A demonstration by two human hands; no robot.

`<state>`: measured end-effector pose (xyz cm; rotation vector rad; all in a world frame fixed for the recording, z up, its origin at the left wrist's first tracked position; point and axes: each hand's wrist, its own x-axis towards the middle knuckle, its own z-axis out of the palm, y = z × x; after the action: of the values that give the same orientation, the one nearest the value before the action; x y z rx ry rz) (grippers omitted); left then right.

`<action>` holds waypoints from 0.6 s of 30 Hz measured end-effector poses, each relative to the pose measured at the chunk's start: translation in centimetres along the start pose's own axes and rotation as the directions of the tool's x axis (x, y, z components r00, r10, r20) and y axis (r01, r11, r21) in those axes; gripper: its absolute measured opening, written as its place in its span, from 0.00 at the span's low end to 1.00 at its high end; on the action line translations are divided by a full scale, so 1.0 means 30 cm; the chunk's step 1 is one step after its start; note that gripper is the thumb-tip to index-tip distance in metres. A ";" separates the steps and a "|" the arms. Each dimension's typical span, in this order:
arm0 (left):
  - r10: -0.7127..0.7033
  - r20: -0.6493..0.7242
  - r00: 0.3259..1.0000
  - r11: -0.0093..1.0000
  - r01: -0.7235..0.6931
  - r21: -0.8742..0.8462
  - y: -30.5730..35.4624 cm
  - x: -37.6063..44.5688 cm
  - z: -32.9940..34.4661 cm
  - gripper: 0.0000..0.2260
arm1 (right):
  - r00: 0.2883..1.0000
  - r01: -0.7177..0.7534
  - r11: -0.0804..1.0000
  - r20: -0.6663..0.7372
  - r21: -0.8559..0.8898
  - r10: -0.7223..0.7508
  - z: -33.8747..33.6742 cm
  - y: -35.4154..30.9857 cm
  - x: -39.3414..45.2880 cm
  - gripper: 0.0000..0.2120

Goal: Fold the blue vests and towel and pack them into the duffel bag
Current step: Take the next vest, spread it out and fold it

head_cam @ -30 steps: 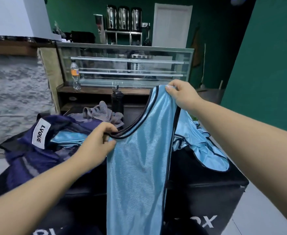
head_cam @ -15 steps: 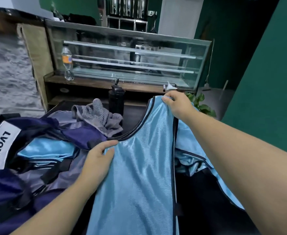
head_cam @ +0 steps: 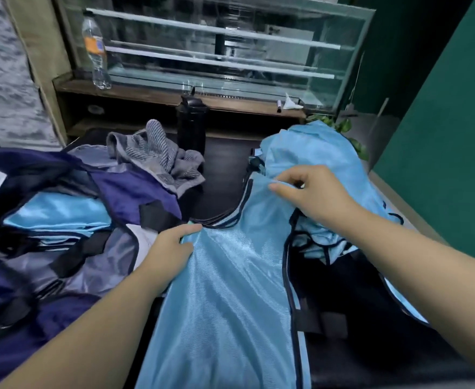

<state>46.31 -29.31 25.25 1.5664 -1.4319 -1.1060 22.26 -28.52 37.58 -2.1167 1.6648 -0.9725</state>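
A light blue vest (head_cam: 230, 290) with black trim lies spread lengthwise on the dark surface in front of me. My left hand (head_cam: 172, 248) pinches its left shoulder strap at the neckline. My right hand (head_cam: 315, 195) holds its right shoulder strap, fingers curled on the fabric. More blue vests (head_cam: 323, 153) lie crumpled at the right, behind my right hand. The open navy duffel bag (head_cam: 62, 248) sits at the left with folded blue vests (head_cam: 59, 214) inside it. A grey striped towel (head_cam: 158, 155) lies bunched behind the bag.
A black bottle (head_cam: 192, 122) stands beyond the towel. Behind it runs a glass display case (head_cam: 216, 46) on a wooden shelf, with a clear plastic bottle (head_cam: 96, 49) at its left. A green wall (head_cam: 441, 122) is on the right.
The vest has come down from hanging in the air to lying flat on the surface. Both hands lowered with it, and my view tilted downward.
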 end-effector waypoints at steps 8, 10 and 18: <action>-0.027 0.015 1.000 0.999 0.027 -0.038 0.002 -0.008 0.005 0.21 | 0.874 0.301 0.928 0.454 -0.219 -0.176 0.101 -0.041 -0.256 0.18; -0.029 0.022 0.999 0.998 0.030 -0.050 0.001 -0.008 0.004 0.21 | 0.797 0.342 0.888 0.596 -0.307 -0.101 0.122 -0.050 -0.283 0.23; -0.022 0.021 1.000 0.998 0.023 -0.052 -0.019 0.001 0.005 0.21 | 0.860 -0.302 0.857 0.268 -0.417 0.433 0.129 0.099 -0.113 0.26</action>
<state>46.39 -29.27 24.67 1.5423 -1.3912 -1.1668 22.20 -26.93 31.85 -1.8999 2.0624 -0.1563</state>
